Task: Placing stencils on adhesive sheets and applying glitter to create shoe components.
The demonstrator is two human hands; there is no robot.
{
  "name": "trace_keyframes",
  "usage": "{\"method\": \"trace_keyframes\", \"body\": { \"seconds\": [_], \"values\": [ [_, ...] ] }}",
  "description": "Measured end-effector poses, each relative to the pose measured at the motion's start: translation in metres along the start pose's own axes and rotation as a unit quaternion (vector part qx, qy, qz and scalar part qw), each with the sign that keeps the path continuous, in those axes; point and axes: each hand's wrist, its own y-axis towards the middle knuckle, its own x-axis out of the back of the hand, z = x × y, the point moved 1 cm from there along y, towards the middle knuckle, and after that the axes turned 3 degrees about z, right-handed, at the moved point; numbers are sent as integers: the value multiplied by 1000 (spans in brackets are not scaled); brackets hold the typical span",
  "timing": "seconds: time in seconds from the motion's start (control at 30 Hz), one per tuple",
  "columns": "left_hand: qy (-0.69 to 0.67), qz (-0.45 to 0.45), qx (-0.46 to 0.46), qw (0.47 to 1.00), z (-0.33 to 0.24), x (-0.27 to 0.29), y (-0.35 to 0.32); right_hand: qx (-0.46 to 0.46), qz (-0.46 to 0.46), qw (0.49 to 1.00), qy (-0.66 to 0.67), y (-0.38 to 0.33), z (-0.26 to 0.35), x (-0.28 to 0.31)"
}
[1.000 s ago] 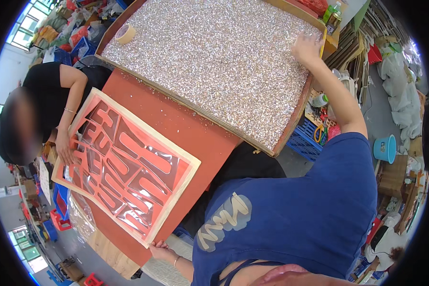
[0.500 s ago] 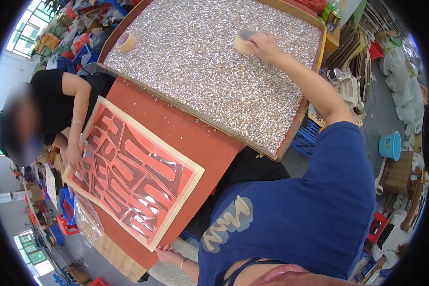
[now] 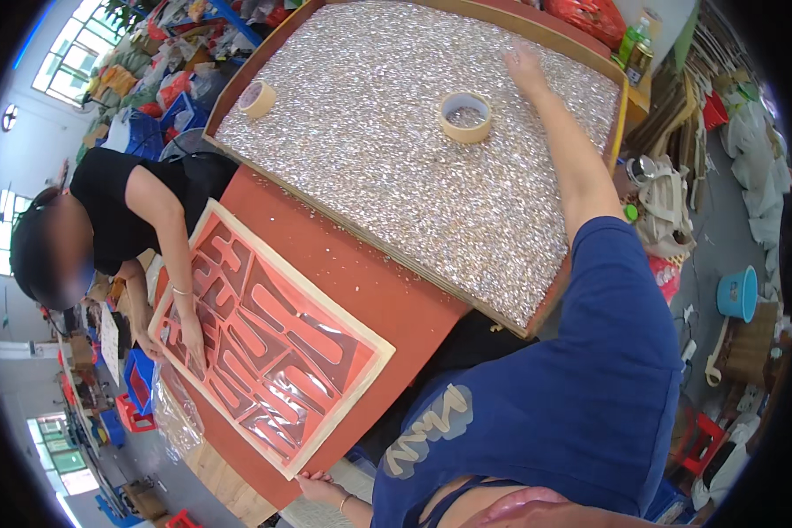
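My right hand [image 3: 524,63] lies flat and empty on the silver glitter in a big wooden-rimmed tray [image 3: 246,66], just beyond a roll of beige tape [image 3: 465,116] resting on the glitter. My left hand [image 3: 319,486] is low at the near edge of the red table [image 3: 370,290], fingers apart, holding nothing. A red stencil sheet with a cream border [image 3: 273,339] lies on the table. A co-worker in black [image 3: 119,207] leans over it from the left with a hand [image 3: 192,339] pressed on it.
A second tape roll [image 3: 257,99] sits at the tray's far left corner. Bottles [image 3: 635,48] stand past the tray's right corner. On the floor at right are a blue bucket [image 3: 736,292], bags and a red stool [image 3: 702,444]. Cluttered crates fill the far left.
My right hand carried the tape roll leftward over the glitter, set it down and let go, then moved back to the right. The co-worker's hand shifted slightly on the stencil.
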Motion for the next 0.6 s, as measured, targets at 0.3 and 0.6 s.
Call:
{"method": "trace_keyframes", "body": {
  "seconds": [0.3, 0.6],
  "values": [
    [-6, -16, 4, 1000, 11, -11, 4, -88, 98, 990, -54, 51, 27, -46],
    [-6, -38, -7, 999, 10, -6, 2, 292, 233, 897, -237, -146, 160, 57]
  ]
}}
